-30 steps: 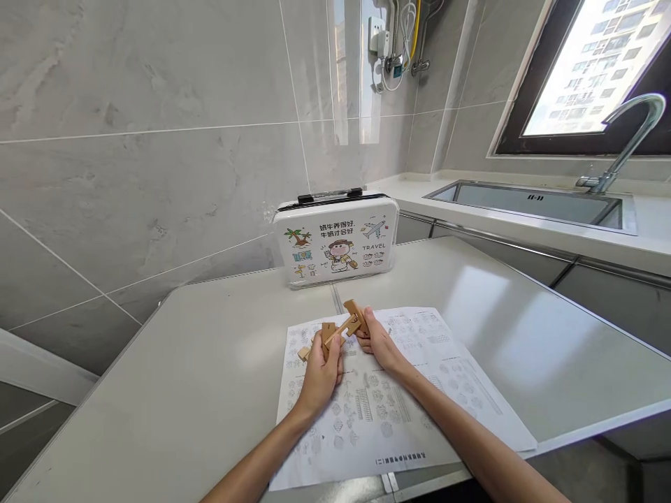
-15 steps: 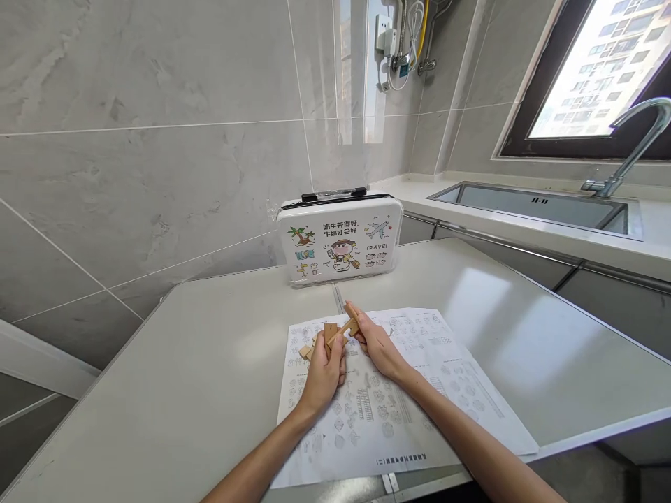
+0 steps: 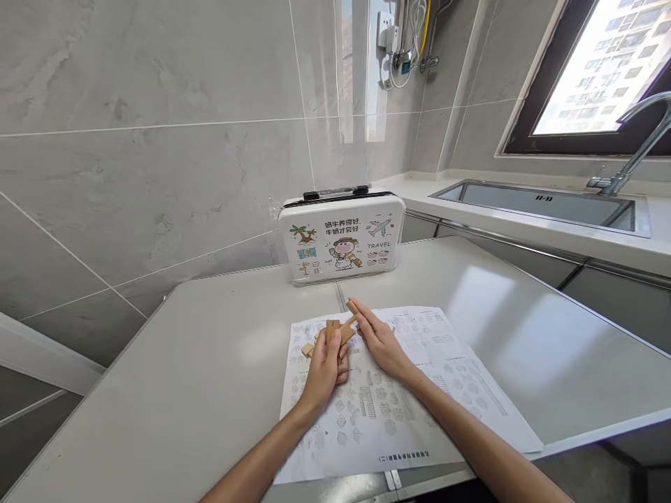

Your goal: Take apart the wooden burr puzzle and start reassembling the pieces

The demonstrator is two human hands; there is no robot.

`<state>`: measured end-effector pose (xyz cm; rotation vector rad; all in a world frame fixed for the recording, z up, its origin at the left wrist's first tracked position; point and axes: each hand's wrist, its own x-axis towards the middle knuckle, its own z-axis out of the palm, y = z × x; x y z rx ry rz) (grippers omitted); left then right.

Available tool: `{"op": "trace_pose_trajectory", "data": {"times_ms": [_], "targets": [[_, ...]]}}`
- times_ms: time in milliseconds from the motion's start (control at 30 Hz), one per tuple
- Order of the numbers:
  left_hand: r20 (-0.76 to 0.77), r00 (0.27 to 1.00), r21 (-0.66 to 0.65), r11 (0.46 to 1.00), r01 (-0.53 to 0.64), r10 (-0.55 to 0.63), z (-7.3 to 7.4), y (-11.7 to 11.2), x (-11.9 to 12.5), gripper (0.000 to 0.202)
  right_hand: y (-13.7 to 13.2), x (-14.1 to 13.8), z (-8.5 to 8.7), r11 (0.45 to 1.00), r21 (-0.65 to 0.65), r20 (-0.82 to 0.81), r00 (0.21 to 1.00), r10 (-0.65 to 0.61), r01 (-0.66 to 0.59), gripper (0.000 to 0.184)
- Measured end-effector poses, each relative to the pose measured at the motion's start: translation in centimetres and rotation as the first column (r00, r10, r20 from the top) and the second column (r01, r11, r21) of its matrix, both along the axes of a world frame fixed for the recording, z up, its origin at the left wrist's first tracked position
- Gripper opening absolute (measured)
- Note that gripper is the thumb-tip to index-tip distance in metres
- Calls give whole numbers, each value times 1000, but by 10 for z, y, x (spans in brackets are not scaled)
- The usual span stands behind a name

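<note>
Over the far part of a printed sheet (image 3: 361,433), my left hand (image 3: 326,363) is closed around several light wooden puzzle pieces (image 3: 332,327). One flat piece stands up between its thumb and fingers. My right hand (image 3: 381,342) pinches another wooden stick (image 3: 353,305), its tip pointing up and away. The stick is close to the pieces in the left hand; whether they touch I cannot tell. More wooden blocks (image 3: 307,349) show just left of my left hand, partly hidden behind it. Small diagrams cover the sheet, with a line of printed text at its near edge.
A white cartoon-printed case (image 3: 343,241) with a black handle stands at the back of the light table (image 3: 210,377). To the right are a counter with a sink (image 3: 539,202), a faucet (image 3: 642,140) and a window. Grey tiled wall rises behind.
The stick in my right hand has shifted slightly, and the left thumb now presses higher on the upright piece. The view has moved a little.
</note>
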<state>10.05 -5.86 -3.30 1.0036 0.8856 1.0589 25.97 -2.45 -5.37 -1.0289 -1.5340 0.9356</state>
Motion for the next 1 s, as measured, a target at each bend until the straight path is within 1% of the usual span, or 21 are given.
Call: {"op": "trace_pose_trajectory", "data": {"times_ms": [100,267,467,633,800,933,1000], "targets": [[-30,999,20,1000,-18,19,1,0,-1,50,1,4,0,999,-34,-43,998,-39,37,58],[-70,997,58,998,-39,43,4,-2,-1,48,-3,3,4,997,-74,-42,998,-39,36,62],[-89,992,79,994,-79,86,4,-3,0,45,-11,-1,12,986,-166,-57,998,7,-17,71],[-102,990,64,994,-89,95,2,-3,0,47,-13,0,13,991,-136,-31,999,-4,0,68],[-105,991,55,996,-75,81,1,-5,0,47,-13,2,13,993,-115,-13,1000,0,-1,66],[-103,992,43,997,-64,68,2,-6,0,48,-13,3,13,996,-81,12,1000,24,-23,63],[-93,994,38,997,-62,65,2,-7,0,49,-13,3,12,995,-90,25,999,37,-34,64]]}}
